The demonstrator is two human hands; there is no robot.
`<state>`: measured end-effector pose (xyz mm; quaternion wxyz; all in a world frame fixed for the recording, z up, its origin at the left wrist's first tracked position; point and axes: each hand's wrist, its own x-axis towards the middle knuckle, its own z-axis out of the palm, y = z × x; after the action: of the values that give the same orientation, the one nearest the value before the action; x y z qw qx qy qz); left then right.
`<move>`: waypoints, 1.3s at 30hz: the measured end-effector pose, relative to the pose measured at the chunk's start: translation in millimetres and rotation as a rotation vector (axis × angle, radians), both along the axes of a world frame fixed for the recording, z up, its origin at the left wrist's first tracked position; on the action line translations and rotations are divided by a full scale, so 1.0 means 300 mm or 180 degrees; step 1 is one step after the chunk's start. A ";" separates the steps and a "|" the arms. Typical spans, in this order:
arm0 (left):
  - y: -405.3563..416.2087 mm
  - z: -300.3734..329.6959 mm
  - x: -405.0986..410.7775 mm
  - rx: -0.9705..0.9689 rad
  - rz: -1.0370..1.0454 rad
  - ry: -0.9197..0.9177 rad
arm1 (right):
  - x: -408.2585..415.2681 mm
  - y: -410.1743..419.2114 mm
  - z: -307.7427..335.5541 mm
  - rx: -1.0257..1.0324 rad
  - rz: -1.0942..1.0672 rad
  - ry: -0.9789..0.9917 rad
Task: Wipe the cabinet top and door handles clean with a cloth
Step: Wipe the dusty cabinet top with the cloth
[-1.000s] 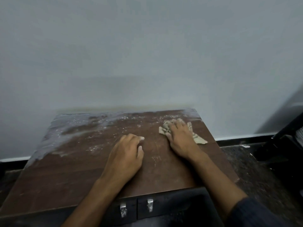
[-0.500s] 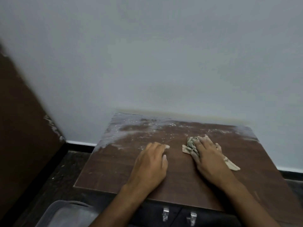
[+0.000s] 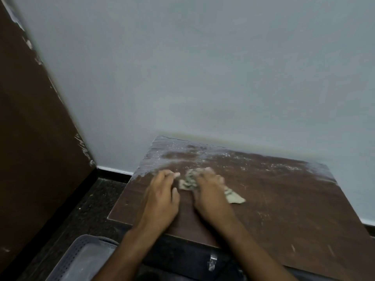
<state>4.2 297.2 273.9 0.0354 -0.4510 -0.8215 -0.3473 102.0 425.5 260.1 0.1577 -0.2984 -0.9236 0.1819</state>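
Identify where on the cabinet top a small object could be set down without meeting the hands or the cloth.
The widest bare patch on the cabinet top lies right of the cloth, reaching the right and front edges. A dusty strip runs free along the wall. The left-centre is crowded: the left hand and right hand lie close together there.

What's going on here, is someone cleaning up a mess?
Yes. A person is wiping a dusty wooden cabinet top with a crumpled cloth. The right hand presses the cloth flat on the wood, while the left hand rests on the top beside it. White dust covers the back strip by the wall. One door handle shows below, untouched.
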 end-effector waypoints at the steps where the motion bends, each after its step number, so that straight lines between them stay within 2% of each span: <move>1: 0.006 0.007 -0.007 0.0046 0.0089 -0.0043 | -0.029 -0.064 -0.003 0.0005 0.0239 0.0060; 3: 0.017 0.026 -0.017 0.0088 0.0153 -0.0106 | -0.055 -0.132 -0.007 -0.0022 0.0661 0.0075; 6: 0.010 0.045 -0.027 0.0041 0.0085 -0.0081 | -0.023 -0.040 0.006 -0.0046 0.0934 0.0051; 8: -0.009 0.046 -0.025 -0.0004 0.0009 -0.0112 | 0.041 0.095 0.006 -0.0072 0.0484 0.0150; 11: -0.029 0.038 -0.018 0.0006 -0.0094 -0.0186 | 0.135 0.275 0.010 -0.0124 -0.0650 0.0059; 13: -0.023 0.029 -0.016 -0.0014 -0.0096 -0.0195 | 0.125 0.269 0.002 -0.0087 -0.0858 -0.0074; 16: 0.011 0.022 -0.002 -0.0001 -0.0142 -0.0214 | 0.067 0.102 -0.008 -0.0014 -0.0167 0.0224; 19: 0.054 0.020 0.019 0.0072 -0.0286 -0.0183 | 0.048 -0.057 -0.037 0.0117 0.0717 0.0145; 21: 0.076 0.019 0.035 0.0073 -0.0400 -0.0156 | 0.076 -0.023 -0.036 0.0123 0.0857 0.0190; 23: 0.091 0.017 0.049 0.0059 -0.0518 -0.0135 | 0.140 0.097 -0.035 0.0009 0.0539 0.0238; 27: 0.114 0.006 0.083 -0.0088 -0.0682 -0.0078 | 0.339 0.371 -0.026 0.0073 -0.0689 0.0253; 30: 0.131 0.002 0.104 -0.0175 -0.0718 -0.0004 | 0.358 0.359 -0.020 0.0057 -0.1182 -0.0021; 32: 0.146 0.003 0.118 -0.0199 -0.0772 0.0042 | 0.318 0.265 -0.009 0.0039 -0.0876 0.0127; 36: 0.165 0.008 0.136 -0.0249 -0.0891 0.0124 | 0.302 0.104 -0.034 0.0038 0.0278 0.0066; 39: 0.139 0.012 0.119 -0.0245 -0.0930 0.0129 | 0.367 0.232 -0.036 -0.0024 0.0230 0.0150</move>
<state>39.9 338.9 277.4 -0.0162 -0.5736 -0.7589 -0.3078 212.2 495.1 249.4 0.1717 -0.2611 -0.9291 0.1979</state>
